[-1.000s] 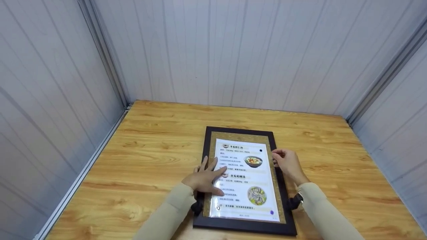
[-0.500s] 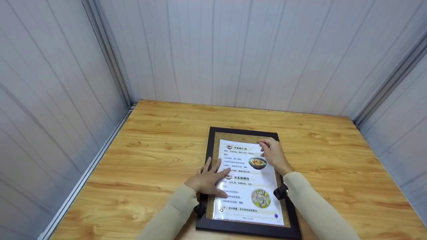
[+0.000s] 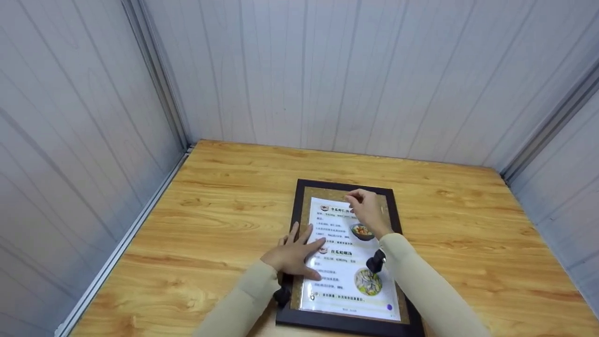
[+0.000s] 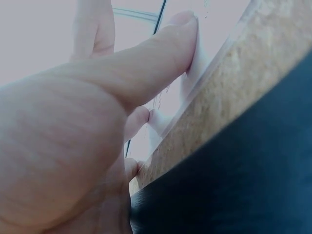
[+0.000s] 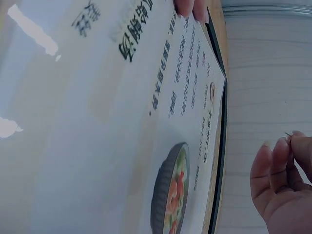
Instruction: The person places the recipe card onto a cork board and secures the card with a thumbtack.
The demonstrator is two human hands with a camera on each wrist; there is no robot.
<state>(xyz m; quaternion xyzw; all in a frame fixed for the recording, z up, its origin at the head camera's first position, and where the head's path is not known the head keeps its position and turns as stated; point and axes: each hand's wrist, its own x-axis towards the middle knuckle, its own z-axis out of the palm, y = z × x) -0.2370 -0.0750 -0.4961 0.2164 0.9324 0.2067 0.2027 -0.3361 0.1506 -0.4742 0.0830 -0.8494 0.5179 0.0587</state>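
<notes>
A laminated recipe sheet (image 3: 344,292) lies on a cork board (image 3: 327,192) with a black frame (image 3: 295,210). My left hand (image 3: 293,257) rests spread on the left side of the board, thumb and fingers on the sheet. Over the sheet's upper edge, my right hand (image 3: 367,210) pinches a thumbtack (image 5: 288,134) between thumb and finger; only its thin point shows in the right wrist view. A purple thumbtack (image 3: 389,307) sits at the sheet's lower right corner, and a small pale one (image 3: 312,297) at the lower left. My right hand hides the upper right corner.
The board lies on a wood-patterned table (image 3: 234,196) near its front edge. Pale panelled walls (image 3: 299,70) stand behind it and to both sides.
My right hand has moved left from the frame's right edge to above the sheet's top, covering the black tack there. My left hand stays on the sheet.
</notes>
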